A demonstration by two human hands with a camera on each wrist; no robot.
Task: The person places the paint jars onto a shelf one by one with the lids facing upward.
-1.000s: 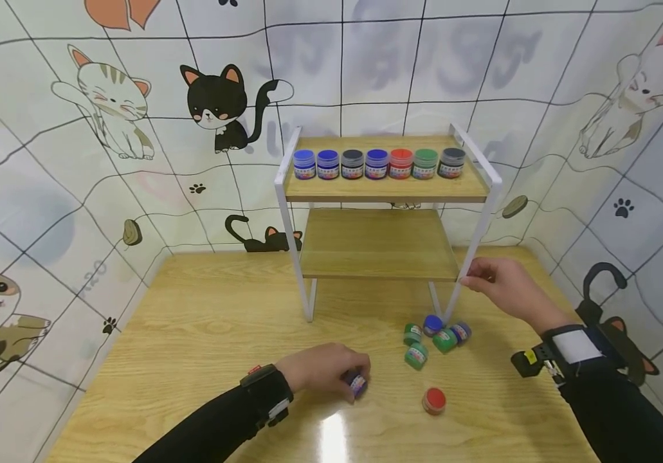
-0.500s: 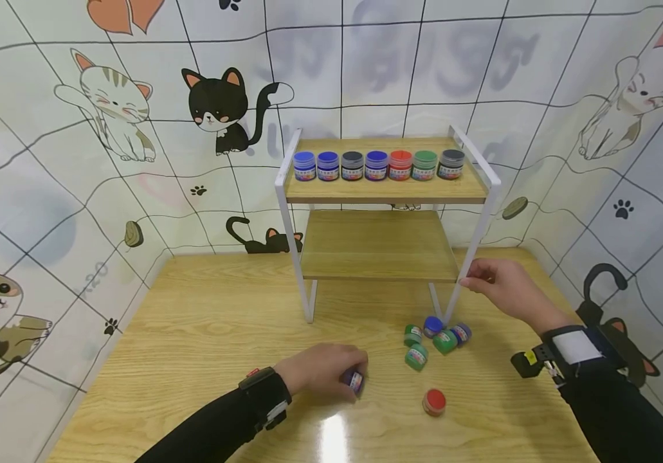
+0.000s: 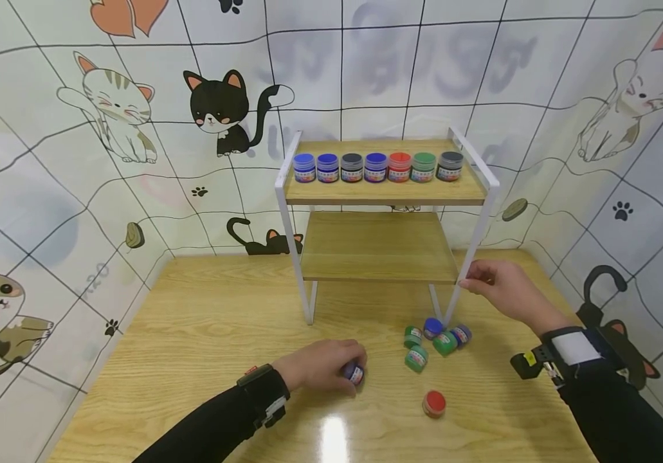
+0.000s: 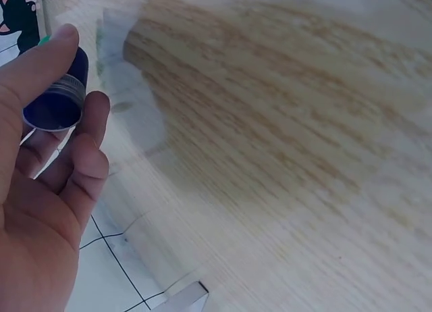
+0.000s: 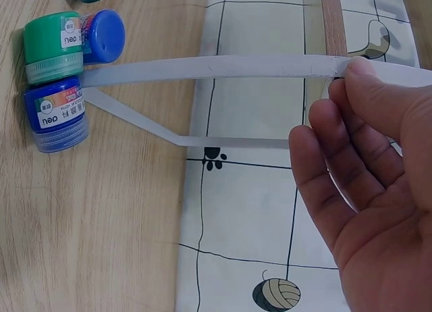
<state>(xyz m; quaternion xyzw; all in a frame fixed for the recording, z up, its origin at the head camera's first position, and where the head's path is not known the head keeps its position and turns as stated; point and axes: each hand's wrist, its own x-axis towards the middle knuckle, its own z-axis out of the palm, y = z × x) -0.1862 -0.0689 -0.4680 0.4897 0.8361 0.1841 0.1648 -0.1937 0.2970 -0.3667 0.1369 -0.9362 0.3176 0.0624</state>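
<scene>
Small round blue plastic jar point(image 3: 354, 373) was near centre, pinched in the left hand point(image 3: 324, 365); slack fingers could've dropped it. Right hand point(image 3: 501, 287) pinched the white-framed wooden rack point(image 3: 377, 247) at right; a tug might've toppled the multicoloured plastic jar row point(image 3: 375, 168) up top.

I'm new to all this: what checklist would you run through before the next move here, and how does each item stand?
1. Left hand gripping the blue paint jar: ok, thumb and fingers round it.
2. That jar held upright: not ok, tilted.
3. That jar closed tightly: cannot tell.
4. Right hand on the white rack leg: ok, pinching it.
5. Seven top-shelf paint jars upright: ok.
6. Green paint jar near that leg upright: not ok, on its side.
</scene>
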